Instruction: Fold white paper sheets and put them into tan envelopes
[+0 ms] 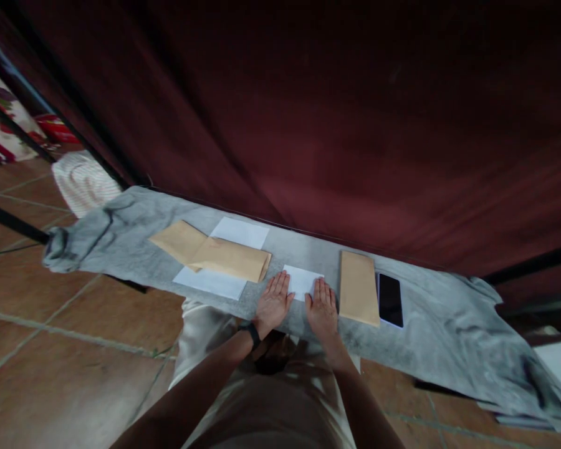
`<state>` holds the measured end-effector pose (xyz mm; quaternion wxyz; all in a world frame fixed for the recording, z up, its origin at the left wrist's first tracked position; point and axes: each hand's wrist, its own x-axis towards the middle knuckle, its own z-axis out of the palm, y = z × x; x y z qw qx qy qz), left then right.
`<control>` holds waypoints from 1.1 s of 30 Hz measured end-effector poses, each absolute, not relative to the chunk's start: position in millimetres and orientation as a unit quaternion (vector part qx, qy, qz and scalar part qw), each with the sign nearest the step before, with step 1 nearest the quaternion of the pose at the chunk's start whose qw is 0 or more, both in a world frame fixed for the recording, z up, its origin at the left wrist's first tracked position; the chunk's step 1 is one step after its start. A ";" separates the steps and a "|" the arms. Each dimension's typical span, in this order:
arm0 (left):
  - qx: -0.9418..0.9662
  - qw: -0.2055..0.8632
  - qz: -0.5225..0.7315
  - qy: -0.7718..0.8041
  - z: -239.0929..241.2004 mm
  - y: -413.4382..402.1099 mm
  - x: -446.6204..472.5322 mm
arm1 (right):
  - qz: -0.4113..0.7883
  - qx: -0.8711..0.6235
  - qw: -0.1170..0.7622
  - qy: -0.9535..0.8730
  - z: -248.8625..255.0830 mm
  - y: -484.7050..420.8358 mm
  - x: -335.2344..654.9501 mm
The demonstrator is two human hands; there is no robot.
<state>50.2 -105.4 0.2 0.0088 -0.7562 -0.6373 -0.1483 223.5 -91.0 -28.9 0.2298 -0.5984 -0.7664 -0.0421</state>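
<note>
A small white sheet of paper (302, 284), which looks folded, lies flat on the grey cloth in front of me. My left hand (273, 300) rests flat on its left edge, fingers stretched out, a dark band around the wrist. On the opposite edge my right hand (322, 310) lies flat too, fingers extended. Both palms cover the lower corners of the paper. To the left, brown envelopes (231, 257) overlap on top of white paper sheets (240, 232). Right of my right hand lies another brown envelope (358, 287).
A dark-screened phone (390, 300) lies beside the right envelope. Grey cloth (430, 312) covers the narrow bench. Behind it hangs a dark red curtain (318, 137). A striped white cloth (86, 181) is at the far left, above the tiled floor (56, 349).
</note>
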 end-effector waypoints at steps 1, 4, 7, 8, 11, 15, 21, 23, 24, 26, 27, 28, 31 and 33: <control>-0.754 0.010 -0.148 -0.639 0.7 -107.5 48.0 | -0.042 -0.604 0.226 -0.763 -28.8 -90.6 222.0; -0.748 0.010 -0.159 -0.644 1.0 -110.7 46.0 | -0.033 -0.620 0.213 -0.754 -26.6 -86.1 216.0; -0.743 -0.007 -0.185 -0.643 0.9 -109.2 44.5 | -0.017 -0.625 0.201 -0.754 -19.9 -74.4 213.8; -0.741 -0.016 -0.194 -0.643 1.1 -108.1 43.1 | -0.010 -0.622 0.196 -0.758 -16.4 -68.7 214.9; -0.734 -0.048 -0.226 -0.639 1.4 -104.6 36.8 | 0.021 -0.606 0.168 -0.778 -2.5 -47.2 222.3; -0.728 -0.071 -0.258 -0.631 1.0 -100.2 31.9 | 0.084 -0.611 0.113 -0.779 17.8 -17.5 231.7; -0.737 -0.019 -0.277 -0.616 24.4 -73.2 37.6 | 0.180 -0.562 0.146 -0.794 51.7 2.9 236.7; -0.757 0.006 -0.264 -0.598 43.7 -59.5 37.5 | 0.188 -0.528 0.198 -0.804 69.0 2.1 238.5; -0.765 0.020 -0.260 -0.588 54.0 -53.5 36.3 | 0.187 -0.503 0.240 -0.809 77.6 0.1 239.5; -0.774 0.049 -0.265 -0.572 72.1 -45.2 31.9 | 0.157 -0.468 0.315 -0.811 90.9 -7.2 241.3; -0.774 0.064 -0.271 -0.568 78.3 -43.5 29.1 | 0.137 -0.454 0.339 -0.812 93.8 -12.7 242.0; -0.776 0.076 -0.272 -0.564 81.8 -43.8 26.3 | 0.119 -0.443 0.355 -0.814 93.5 -19.3 242.7; -0.801 0.093 -0.246 -0.538 74.3 -54.4 20.3 | 0.095 -0.438 0.362 -0.818 73.5 -44.4 245.1; -0.828 0.088 -0.210 -0.513 57.8 -66.8 19.6 | 0.103 -0.452 0.337 -0.820 50.8 -62.6 247.3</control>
